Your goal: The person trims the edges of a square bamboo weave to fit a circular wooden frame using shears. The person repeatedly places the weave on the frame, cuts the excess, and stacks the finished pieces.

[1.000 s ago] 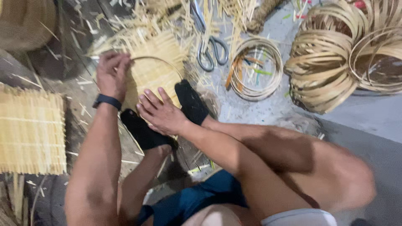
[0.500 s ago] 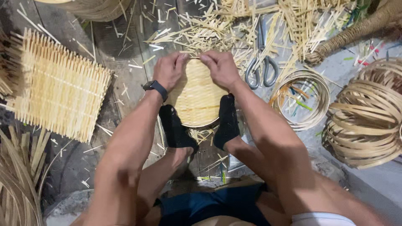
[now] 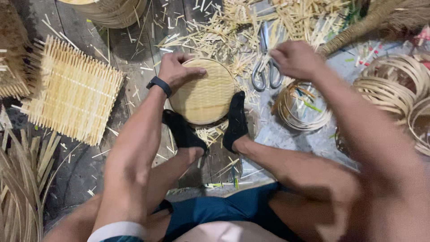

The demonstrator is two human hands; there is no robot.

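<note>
My two black-socked feet [image 3: 210, 127] pin the round woven bamboo tray [image 3: 204, 92] at its near edge, one at seven o'clock and one at four. My left hand [image 3: 178, 71] lies spread on the tray's rim at about ten o'clock, fingers flat, gripping nothing. My right hand [image 3: 293, 58] hangs in the air off to two o'clock, loosely curled and empty as far as I can tell, just above the scissors [image 3: 265, 67] and a coil of bamboo strips [image 3: 304, 110]. With only one hand pressing, I judge the tray could twist out from under my socks, and a careless reach could meet the scissor blades or the sharp offcuts [image 3: 224, 31] littered at twelve o'clock
</note>
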